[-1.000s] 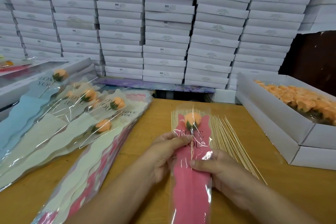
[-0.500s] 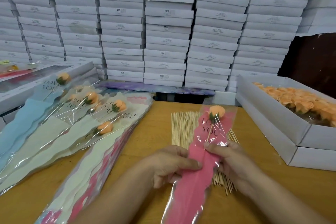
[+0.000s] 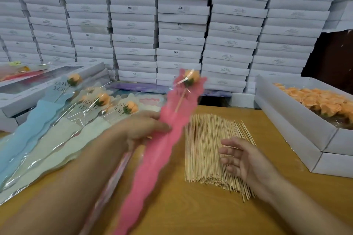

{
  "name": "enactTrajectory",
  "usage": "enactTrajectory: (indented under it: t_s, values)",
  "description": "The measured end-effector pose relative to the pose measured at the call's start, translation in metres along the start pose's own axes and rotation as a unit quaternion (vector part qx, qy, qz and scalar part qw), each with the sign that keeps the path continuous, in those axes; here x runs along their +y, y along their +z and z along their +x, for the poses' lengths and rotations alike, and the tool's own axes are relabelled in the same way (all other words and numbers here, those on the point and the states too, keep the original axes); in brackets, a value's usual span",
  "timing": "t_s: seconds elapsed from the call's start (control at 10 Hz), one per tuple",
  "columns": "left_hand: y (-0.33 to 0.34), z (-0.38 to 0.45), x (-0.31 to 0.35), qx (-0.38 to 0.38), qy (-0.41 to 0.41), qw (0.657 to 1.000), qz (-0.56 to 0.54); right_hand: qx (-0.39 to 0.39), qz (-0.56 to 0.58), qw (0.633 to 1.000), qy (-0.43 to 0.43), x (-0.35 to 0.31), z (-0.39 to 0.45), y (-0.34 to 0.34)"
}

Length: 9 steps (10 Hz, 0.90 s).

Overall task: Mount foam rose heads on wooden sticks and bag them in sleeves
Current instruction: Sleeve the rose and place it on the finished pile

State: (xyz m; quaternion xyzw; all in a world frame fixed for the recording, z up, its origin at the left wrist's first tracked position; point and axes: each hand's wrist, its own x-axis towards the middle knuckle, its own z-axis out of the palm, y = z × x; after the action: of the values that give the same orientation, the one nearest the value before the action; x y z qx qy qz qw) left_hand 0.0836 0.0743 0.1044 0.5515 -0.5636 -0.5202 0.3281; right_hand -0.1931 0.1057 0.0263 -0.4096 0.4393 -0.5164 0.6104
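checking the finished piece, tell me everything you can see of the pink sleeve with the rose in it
The pink sleeve is a long clear wrapper with a wavy-edged pink liner, motion-blurred and tilted up to the right above the table. An orange foam rose head on a thin wooden stick sits near its top. Only the left hand grips it, mid-length.

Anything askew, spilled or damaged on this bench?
Nothing stands out. The wooden sticks lie in one tidy bundle, the loose rose heads sit inside their box, and the left hand holds the pink sleeved rose, which is only motion-blurred.
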Motion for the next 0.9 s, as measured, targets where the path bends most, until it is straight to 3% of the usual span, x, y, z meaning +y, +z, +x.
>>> enactTrajectory:
  t_s: [0.2,0.4,0.6,0.8,0.9]
  values:
    - [-0.117,-0.004,-0.003,0.151,0.009,0.988,0.040,0.003,-0.011,1.000,0.004,-0.001,0.002,-0.002]
    - [-0.205,-0.010,-0.042,0.297,-0.049,0.952,0.057,-0.001,-0.030,1.000,-0.005,0.001,0.002,-0.001]
    - [-0.231,-0.007,-0.073,0.426,-0.087,0.892,0.127,0.003,-0.034,0.999,-0.008,0.003,0.003,-0.001]
    - [-0.249,0.003,-0.103,0.437,-0.091,0.869,0.213,0.004,-0.038,0.999,-0.010,0.002,0.003,-0.002]
    - [-0.226,-0.009,-0.104,0.487,-0.066,0.819,0.297,0.005,-0.041,0.999,-0.010,0.002,0.003,-0.002]
